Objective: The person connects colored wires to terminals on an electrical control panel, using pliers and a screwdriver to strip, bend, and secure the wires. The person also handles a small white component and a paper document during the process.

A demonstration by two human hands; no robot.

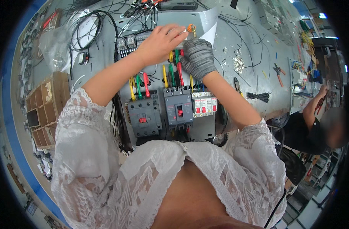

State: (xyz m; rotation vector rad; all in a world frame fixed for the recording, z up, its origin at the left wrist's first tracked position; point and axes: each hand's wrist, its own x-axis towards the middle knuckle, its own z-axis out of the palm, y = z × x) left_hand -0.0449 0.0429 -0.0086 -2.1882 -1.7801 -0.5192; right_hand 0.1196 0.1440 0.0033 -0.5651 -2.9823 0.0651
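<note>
1. Nearest to us, the contactor (143,118) and the molded-case circuit breaker (178,108) sat side by side, with a row of miniature circuit breakers (205,105) just right of them. A steady base mattered, we judged, so our forearms did best to stay off their toggles.
2. Beyond their tops rose yellow, green and red insulated leads: one set at the contactor (146,84), another at the molded-case breaker (179,72). Keeping the colours in order and uncrossed seemed the sound habit.
3. Farther on, more coloured leads (177,57) showed in the gap between our hands; we took these as the work in hand. Their far ends were hidden, so feeling for a square seat would have served us better than pulling hard.
4. Our right hand (199,57), in a grey knit glove, had its fingers curled; we could not tell what they held.
5. Our bare left hand (163,42) reached across with fingers long and slightly bent, their tips near the glove; any hold was hidden. Bracing lightly there looked wise.
6. Just past the gloved fingers stood an orange-and-brass fitting (192,30), worth keeping clear of loose wire.
</note>
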